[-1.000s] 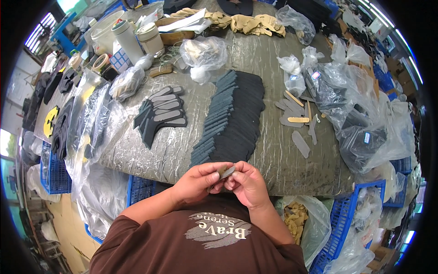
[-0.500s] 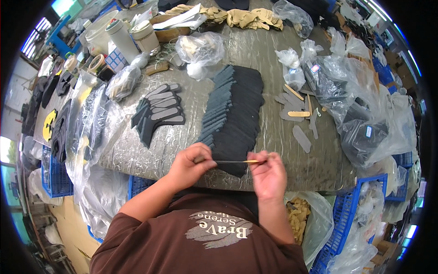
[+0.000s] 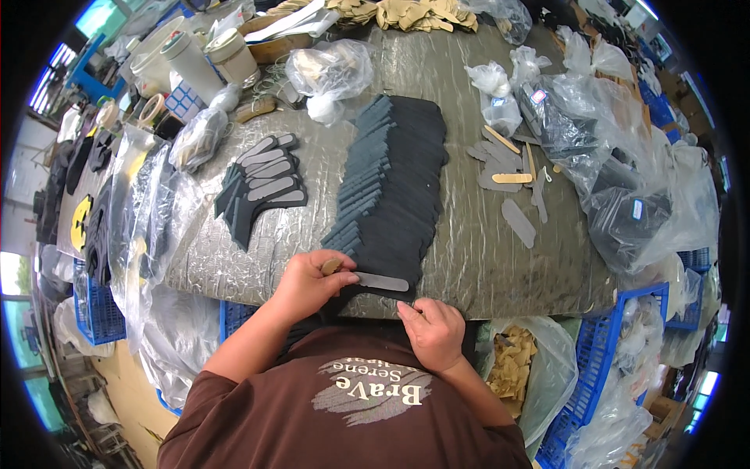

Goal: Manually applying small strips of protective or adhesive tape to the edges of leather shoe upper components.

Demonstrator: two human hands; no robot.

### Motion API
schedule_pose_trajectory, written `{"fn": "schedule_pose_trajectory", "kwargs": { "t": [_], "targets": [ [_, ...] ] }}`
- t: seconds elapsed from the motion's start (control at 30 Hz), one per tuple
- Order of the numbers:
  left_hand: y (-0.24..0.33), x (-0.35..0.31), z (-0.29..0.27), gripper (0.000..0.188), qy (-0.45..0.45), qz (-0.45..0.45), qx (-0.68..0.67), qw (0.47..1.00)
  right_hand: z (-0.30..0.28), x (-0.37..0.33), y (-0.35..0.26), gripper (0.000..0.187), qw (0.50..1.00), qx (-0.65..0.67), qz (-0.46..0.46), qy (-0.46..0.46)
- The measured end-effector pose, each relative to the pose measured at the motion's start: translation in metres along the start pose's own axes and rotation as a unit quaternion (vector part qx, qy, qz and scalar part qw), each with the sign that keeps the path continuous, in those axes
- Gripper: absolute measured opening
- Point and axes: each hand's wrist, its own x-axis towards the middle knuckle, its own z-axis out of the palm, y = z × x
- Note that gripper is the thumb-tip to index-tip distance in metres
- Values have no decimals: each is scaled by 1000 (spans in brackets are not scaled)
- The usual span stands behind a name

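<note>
My left hand (image 3: 308, 283) is closed, its thumb and finger at the left end of a thin grey strip (image 3: 383, 282) with rounded ends. A small brownish round-ended piece (image 3: 332, 266) sticks up between its fingers. The strip lies along the near end of a long row of overlapping dark fabric pieces (image 3: 398, 195), whose left ends are blue-grey. My right hand (image 3: 433, 332) is curled closed at the near right corner of that row, below the strip's right end; what its fingertips pinch is hidden. To the left lies a fanned stack of dark pieces topped with grey strips (image 3: 269, 176).
On the right are loose grey strips (image 3: 518, 223) and tan sticks (image 3: 512, 178). Beyond them lie clear plastic bags (image 3: 625, 203). White tubs (image 3: 232, 56) and a bagged bundle (image 3: 328, 70) stand at the back. A blue crate (image 3: 582, 375) is below the table's right edge.
The grey strip, held edge-on between both hands, now lies flat on the near end of the row. The yellowish tip at my right hand no longer shows; that hand moved nearer and left.
</note>
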Motion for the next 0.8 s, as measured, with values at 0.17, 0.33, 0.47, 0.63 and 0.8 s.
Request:
{"fn": "schedule_pose_trajectory", "kwargs": {
  "t": [0.17,0.33,0.47,0.63,0.8],
  "targets": [
    [-2,9,5,10,-93,7,106,990,0,0,0,19,1000,7,2,-4],
    [-5,11,10,11,-87,37,135,986,2,-5,2,21,1000,0,-6,29],
    [-3,11,11,11,-78,30,141,986,3,-2,2,20,1000,-3,-12,24],
    [1,11,13,11,-74,18,152,985,7,-5,5,17,999,-18,-28,38],
    [-6,10,15,12,-57,63,175,981,4,-4,6,12,998,-26,-49,20]
  ]
}}
